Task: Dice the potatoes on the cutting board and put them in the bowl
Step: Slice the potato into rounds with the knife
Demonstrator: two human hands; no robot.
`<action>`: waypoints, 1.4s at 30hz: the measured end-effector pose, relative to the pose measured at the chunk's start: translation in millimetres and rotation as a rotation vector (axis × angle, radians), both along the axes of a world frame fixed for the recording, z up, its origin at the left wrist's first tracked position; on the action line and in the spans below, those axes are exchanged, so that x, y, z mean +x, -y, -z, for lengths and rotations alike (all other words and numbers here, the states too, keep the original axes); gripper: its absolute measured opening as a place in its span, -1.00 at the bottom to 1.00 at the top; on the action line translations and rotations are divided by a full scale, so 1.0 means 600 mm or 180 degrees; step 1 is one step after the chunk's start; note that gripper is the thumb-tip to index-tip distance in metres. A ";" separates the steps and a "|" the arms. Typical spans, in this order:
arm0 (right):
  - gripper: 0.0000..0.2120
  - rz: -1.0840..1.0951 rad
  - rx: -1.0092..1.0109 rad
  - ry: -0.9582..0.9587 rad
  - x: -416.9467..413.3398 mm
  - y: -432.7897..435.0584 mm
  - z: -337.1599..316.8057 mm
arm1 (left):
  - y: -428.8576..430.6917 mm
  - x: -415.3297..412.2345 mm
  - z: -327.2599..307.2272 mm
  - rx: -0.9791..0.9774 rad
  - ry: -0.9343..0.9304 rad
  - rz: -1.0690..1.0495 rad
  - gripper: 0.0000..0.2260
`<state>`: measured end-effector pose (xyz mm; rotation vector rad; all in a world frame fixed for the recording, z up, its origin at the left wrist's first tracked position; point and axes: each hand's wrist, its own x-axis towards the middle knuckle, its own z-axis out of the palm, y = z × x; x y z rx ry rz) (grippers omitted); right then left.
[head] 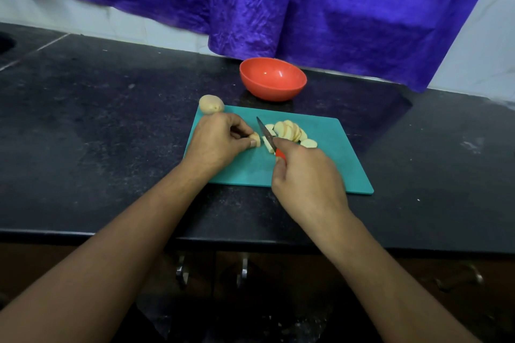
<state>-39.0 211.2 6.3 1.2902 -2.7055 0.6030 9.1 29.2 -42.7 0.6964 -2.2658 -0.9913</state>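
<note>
Teal cutting board carried the work. The left hand had its fingers pinched narrow on a small potato end piece. The right hand was wrapped tight round the red handle of the knife, blade angled down just beside that piece, opposite the left fingertips. Fanned slices lay just past the knife fingers. A whole potato sat just behind the left knuckles. The bowl stood well beyond both hands, nothing visible inside.

Judgement: keep the stub flat-side down, tuck the fingertips back, and cut in short, even strokes.
</note>
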 end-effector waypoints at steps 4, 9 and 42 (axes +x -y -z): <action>-0.55 -0.0018 0.0055 0.0045 0.000 0.026 0.007 | 0.001 0.000 0.002 0.0012 -0.0063 -0.0004 -0.85; -0.54 -0.0050 0.0061 0.0012 -0.004 0.037 0.015 | 0.003 -0.002 0.004 -0.0018 -0.0049 -0.0020 -0.87; -0.50 -0.0044 0.0133 -0.0102 0.010 0.034 0.019 | 0.001 0.001 0.000 -0.0149 -0.0009 -0.0040 -0.83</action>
